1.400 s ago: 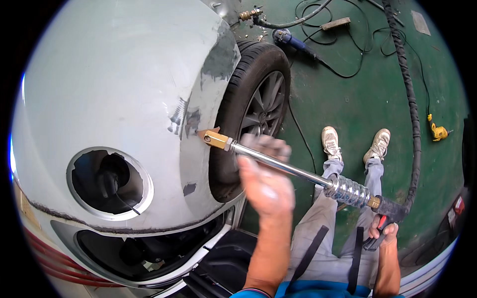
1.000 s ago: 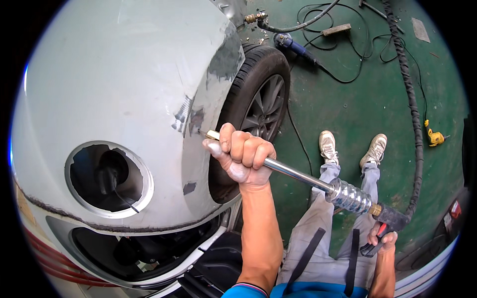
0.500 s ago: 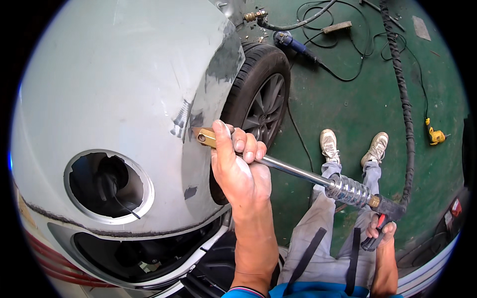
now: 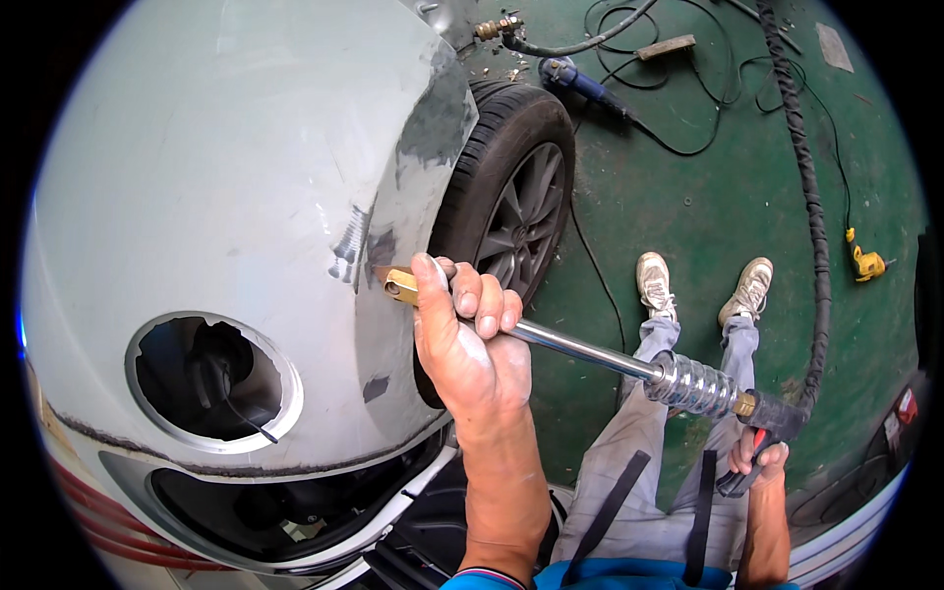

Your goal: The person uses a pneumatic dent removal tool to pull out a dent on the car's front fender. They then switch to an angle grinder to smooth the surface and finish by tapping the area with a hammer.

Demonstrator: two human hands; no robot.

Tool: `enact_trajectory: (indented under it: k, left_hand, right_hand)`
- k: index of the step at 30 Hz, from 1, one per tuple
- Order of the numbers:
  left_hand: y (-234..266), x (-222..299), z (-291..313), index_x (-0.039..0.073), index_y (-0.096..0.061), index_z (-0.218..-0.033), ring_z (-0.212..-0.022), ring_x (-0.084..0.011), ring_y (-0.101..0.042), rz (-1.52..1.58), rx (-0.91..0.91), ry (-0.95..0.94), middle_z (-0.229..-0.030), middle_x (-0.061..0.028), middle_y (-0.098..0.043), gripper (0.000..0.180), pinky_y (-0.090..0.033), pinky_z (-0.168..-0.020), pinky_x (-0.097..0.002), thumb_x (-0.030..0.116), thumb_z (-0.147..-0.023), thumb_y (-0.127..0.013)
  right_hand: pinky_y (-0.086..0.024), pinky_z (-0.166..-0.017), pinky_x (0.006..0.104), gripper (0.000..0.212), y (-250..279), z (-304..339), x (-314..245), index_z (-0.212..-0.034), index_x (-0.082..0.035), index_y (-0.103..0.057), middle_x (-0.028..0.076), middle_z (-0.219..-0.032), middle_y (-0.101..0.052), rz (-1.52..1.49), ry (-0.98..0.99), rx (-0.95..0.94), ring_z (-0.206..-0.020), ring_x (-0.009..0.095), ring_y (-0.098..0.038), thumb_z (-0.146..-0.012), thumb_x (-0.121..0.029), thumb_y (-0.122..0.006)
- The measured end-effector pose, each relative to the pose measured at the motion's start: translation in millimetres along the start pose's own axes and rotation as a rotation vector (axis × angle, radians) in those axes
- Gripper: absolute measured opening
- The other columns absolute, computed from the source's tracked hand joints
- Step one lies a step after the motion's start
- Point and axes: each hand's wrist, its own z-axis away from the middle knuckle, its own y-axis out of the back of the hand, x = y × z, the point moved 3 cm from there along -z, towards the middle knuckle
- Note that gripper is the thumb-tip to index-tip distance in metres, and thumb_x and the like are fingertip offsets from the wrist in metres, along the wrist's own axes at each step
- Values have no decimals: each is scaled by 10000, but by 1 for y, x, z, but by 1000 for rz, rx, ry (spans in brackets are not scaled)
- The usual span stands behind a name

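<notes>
A slide-hammer dent puller (image 4: 595,349) with a shiny steel shaft slants between my hands. My left hand (image 4: 467,344) is wrapped round the shaft just behind its brass tip holder (image 4: 401,285). From the holder a flat coppery tip reaches to the grey car body panel (image 4: 246,236), beside a scuffed, dark patch; I cannot tell whether it touches. My right hand (image 4: 757,457), lower right, is closed on the black pistol handle by the red trigger. The ribbed sliding weight (image 4: 698,382) sits near the handle. Just left of the tip is a ground bare-metal patch (image 4: 348,244).
A car wheel (image 4: 516,211) stands beyond my left hand. A thick wrapped cable (image 4: 806,197) runs from the handle across the green floor. A blue angle grinder (image 4: 585,88), a yellow power tool (image 4: 865,264) and cords lie there. The panel has a round opening (image 4: 211,379).
The tip and my left hand have moved slightly down in the picture, while the car has shifted a little with the view. Both grips stay the same.
</notes>
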Motion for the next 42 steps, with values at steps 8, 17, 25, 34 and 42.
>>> enact_trajectory:
  k: [8, 17, 25, 34, 42]
  left_hand:
    - [9, -94, 58, -2, -565, -1108, -850, -247, -635, -257, -229, 64, -935, -127, -640, 294, -508, -854, -399, 262, -981, -581]
    - [7, -136, 101, -1, -600, -973, -843, -269, -647, -56, -156, 375, -853, -150, -648, 200, -513, -889, -454, 189, -980, -537]
    - [15, -132, 88, -6, -562, -1065, -972, -240, -600, -130, -272, 190, -1040, -167, -622, 301, -485, -921, -424, 276, -959, -564]
    - [-4, 2, -12, 78, -546, -869, -474, -88, -277, 198, 17, 126, -629, 28, -359, 280, -287, -465, -267, 323, -978, -625]
    - [8, -3, -22, 87, -517, -786, -443, -94, -248, 544, -377, 225, -579, 38, -311, 343, -263, -439, -279, 356, -972, -619]
  right_hand:
    - [-487, -535, 415, 506, -2, -2, -4, -927, 130, -624, 175, -719, -639, 78, -23, 16, -491, 262, -568, -552, -184, -751]
    - [-472, -536, 416, 490, -1, -6, -6, -970, 113, -612, 180, -849, -660, 2, -57, -87, -526, 257, -591, -571, -136, -751]
    - [-472, -523, 390, 449, 1, -1, -8, -904, 102, -637, 171, -793, -662, 16, -28, -26, -521, 242, -593, -560, -165, -747]
    - [-406, -487, 402, 463, 21, -1, -3, -939, 92, -638, 182, -691, -609, -7, 10, -109, -482, 260, -550, -562, -152, -750]
    - [-425, -500, 407, 475, -5, -5, -11, -942, 120, -634, 179, -711, -629, 2, 6, -51, -495, 267, -575, -556, -134, -741]
